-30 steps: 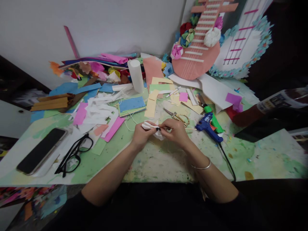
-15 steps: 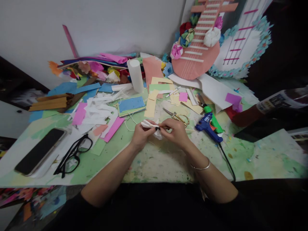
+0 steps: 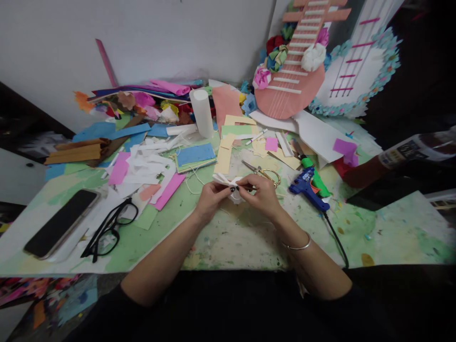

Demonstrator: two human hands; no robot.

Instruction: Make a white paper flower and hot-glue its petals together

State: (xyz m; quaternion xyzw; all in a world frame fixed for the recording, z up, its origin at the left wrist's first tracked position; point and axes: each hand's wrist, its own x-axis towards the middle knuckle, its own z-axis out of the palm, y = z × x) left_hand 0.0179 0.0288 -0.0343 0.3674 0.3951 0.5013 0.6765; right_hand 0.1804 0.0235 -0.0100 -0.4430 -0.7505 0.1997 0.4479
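Note:
Between my hands, above the front middle of the table, is a white paper piece with folded petal-like edges. My left hand pinches it from the left, thumb and fingers pressed together. From the right, my right hand pinches the same piece, its thumb tip beside the left one. My fingers hide part of the paper. Just behind my right hand lie gold-handled scissors. Farther right rests a blue glue gun with a black cord.
Paper scraps and a blue-topped paper stack lie left, with glasses and a phone. A white roll stands behind. Paper-flower-decorated instrument shapes lean at the back right, near a dark bottle.
The white paper piece has been turned and spread, so more of its folds show above and below my fingertips. Both hands stay almost in place.

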